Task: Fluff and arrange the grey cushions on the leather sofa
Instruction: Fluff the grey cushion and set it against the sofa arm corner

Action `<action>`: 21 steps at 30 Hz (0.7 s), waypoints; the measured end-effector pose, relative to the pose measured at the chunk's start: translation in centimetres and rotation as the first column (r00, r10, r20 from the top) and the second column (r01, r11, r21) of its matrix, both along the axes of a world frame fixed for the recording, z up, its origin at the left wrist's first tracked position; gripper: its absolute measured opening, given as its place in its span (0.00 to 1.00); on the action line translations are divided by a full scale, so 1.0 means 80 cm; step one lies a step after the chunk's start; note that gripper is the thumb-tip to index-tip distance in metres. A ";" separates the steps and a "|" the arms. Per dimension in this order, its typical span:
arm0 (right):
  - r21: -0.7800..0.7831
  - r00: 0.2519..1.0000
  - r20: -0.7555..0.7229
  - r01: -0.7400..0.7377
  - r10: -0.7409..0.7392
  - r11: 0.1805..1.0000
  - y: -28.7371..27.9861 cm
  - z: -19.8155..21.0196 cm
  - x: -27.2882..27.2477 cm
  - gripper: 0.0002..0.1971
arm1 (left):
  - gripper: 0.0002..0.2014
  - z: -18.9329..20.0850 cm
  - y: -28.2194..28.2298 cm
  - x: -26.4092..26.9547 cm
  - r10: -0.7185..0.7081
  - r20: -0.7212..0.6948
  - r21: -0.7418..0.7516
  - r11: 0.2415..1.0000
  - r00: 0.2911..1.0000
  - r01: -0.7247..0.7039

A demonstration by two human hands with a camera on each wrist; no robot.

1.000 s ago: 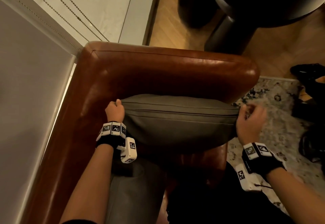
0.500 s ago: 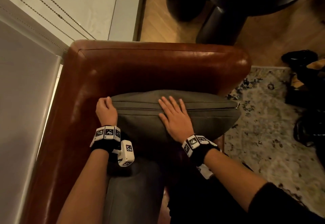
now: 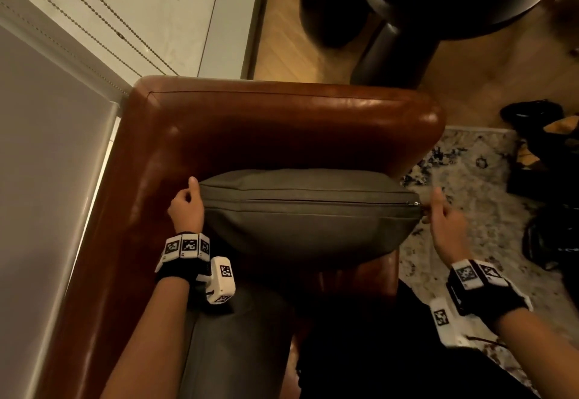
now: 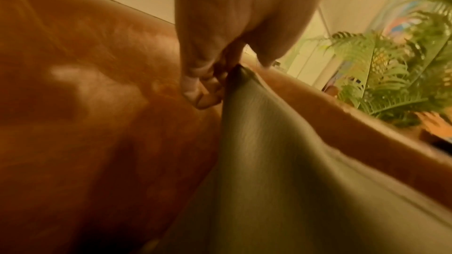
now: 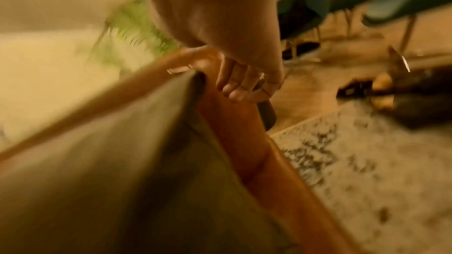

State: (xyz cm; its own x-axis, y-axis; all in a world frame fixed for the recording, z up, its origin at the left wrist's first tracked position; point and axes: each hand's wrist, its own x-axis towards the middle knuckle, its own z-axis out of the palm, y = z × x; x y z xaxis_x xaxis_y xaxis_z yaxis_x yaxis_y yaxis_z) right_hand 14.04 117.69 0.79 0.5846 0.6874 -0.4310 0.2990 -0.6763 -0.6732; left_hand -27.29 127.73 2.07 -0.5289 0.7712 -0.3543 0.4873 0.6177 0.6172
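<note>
At mid-frame, the cushion (image 3: 308, 210) is lying crosswise, left hand (image 3: 187, 210) pinching its left corner, right hand (image 3: 446, 223) curling loosely beside its right corner

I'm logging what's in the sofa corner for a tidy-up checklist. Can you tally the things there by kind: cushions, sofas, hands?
Grey cushions: 2, one standing upright against the sofa back, one lying nearer the camera
Leather sofas: 1
Hands: 2, the left hand and the right hand, one at each end of the upright cushion
Total: 5
</note>
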 end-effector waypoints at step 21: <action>0.052 0.926 -0.306 0.248 -0.221 0.967 0.013 -0.030 -0.008 0.15 | 0.20 0.008 -0.049 0.153 -0.478 -0.420 0.268 0.747 0.771 0.609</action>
State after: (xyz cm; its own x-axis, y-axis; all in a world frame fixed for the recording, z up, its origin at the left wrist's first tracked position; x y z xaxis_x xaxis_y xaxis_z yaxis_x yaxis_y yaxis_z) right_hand 13.43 118.74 -1.62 0.5887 0.5896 -0.5530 -0.0824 -0.6368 -0.7666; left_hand -15.07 123.85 2.70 -0.0043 0.9925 0.1218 0.8665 -0.0571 0.4959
